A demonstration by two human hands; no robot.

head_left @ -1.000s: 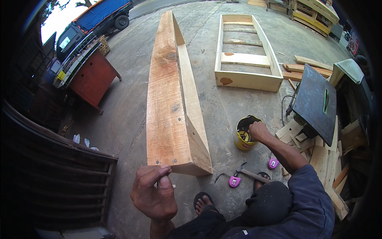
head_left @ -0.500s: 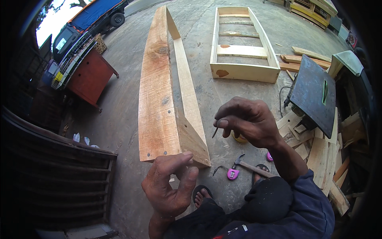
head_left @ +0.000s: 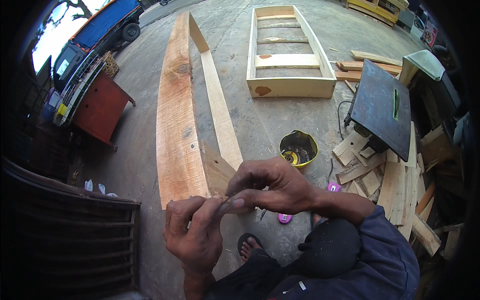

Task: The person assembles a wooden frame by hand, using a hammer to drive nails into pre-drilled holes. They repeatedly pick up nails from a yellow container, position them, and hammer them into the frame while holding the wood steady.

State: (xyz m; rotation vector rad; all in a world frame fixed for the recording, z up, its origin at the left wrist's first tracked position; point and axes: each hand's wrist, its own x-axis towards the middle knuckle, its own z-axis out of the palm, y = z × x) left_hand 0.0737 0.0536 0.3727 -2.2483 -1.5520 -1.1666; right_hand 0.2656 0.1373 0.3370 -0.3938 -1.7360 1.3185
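Note:
A long wooden frame (head_left: 175, 120) of rough boards stands on edge, stretching away from me, with nail heads in its near side. At its near corner my two hands come together. My right hand (head_left: 277, 187) is pinched closed; the thin nail it carried a moment ago is now largely hidden by the fingers. My left hand (head_left: 195, 232) has its thumb and fingers drawn together against the right fingertips, in front of the corner. Whether the left fingers grip anything is hidden. Pink tape measures (head_left: 285, 218) lie on the floor beyond my right forearm.
A yellow-rimmed tub (head_left: 316, 147) sits beyond my right hand. Another wooden frame (head_left: 295, 89) with crosspieces lies farther off. To the right are a table saw (head_left: 380, 107) and scrap boards (head_left: 397, 192). A red cabinet (head_left: 100, 110) and dark slatted panel (head_left: 75, 225) stand left.
My right hand has come left and down with the nail to meet my left hand. The left fingers have closed up. The tub has come into view; the hammer is now hidden.

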